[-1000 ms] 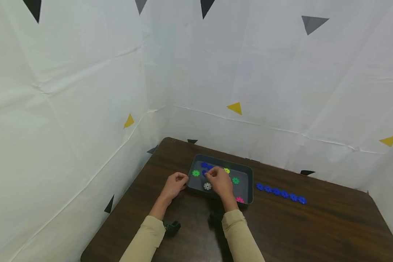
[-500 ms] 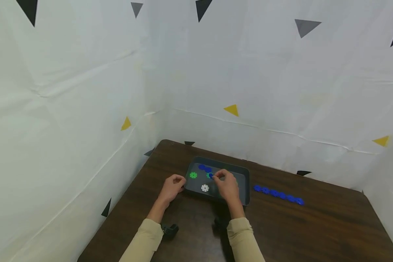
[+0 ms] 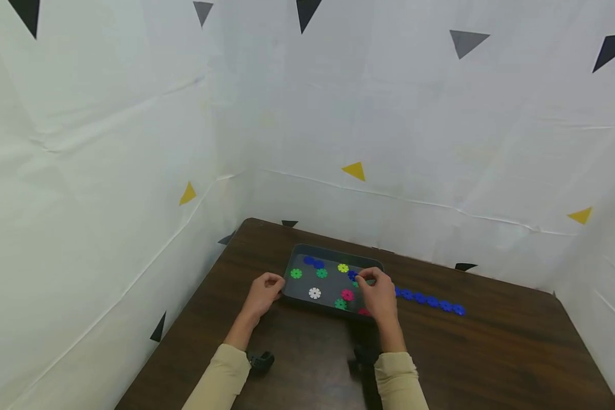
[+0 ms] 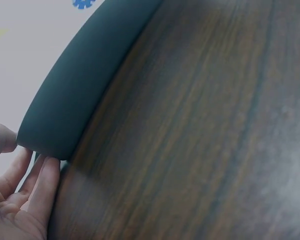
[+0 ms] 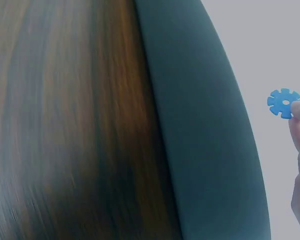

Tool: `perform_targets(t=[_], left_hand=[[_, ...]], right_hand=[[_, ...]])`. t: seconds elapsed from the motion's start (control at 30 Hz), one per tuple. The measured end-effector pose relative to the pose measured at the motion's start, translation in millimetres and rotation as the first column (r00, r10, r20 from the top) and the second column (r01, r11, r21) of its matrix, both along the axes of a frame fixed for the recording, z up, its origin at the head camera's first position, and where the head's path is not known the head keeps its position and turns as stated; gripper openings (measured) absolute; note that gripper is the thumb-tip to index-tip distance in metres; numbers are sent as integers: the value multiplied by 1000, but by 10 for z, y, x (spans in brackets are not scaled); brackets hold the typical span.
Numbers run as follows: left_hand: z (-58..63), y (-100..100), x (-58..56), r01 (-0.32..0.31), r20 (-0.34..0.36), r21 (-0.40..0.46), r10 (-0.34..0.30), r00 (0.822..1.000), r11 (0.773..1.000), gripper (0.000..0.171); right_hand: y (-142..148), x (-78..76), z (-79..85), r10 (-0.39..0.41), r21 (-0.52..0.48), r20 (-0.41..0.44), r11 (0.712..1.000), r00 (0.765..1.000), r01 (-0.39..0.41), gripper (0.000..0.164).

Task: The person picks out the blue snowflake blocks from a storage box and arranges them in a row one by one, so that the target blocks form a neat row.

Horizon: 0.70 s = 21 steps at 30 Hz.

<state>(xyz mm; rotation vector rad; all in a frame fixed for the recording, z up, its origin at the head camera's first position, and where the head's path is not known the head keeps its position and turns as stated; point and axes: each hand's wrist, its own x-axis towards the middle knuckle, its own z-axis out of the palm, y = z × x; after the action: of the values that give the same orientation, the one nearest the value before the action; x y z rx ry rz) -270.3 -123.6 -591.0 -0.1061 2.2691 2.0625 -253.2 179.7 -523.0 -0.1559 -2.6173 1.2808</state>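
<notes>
Steadiness serves us best while our right hand pinches a blue disc by its edge and our left hand grips the tray corner.

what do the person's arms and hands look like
The left sleeve and right sleeve are pale beige, with cuffs ending short of the hands. The left hand and right hand are ungloved. A black device sits by each cuff.

dark wooden table, creased white sheeting, yellow triangles
</notes>
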Motion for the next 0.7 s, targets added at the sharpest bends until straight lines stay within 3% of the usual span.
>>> perform_targets(t=[0.27,0.7], left_hand=[[41,22,10,-4,3,3,4,1000,1000,26],[48,87,-29,-7,-7,7,7,1000,1000,26]], right_hand=[[345,38,22,-80,-24,-33,997,996,79,19],[1110,257,87,-195,-29,25,980,981,196,29]])
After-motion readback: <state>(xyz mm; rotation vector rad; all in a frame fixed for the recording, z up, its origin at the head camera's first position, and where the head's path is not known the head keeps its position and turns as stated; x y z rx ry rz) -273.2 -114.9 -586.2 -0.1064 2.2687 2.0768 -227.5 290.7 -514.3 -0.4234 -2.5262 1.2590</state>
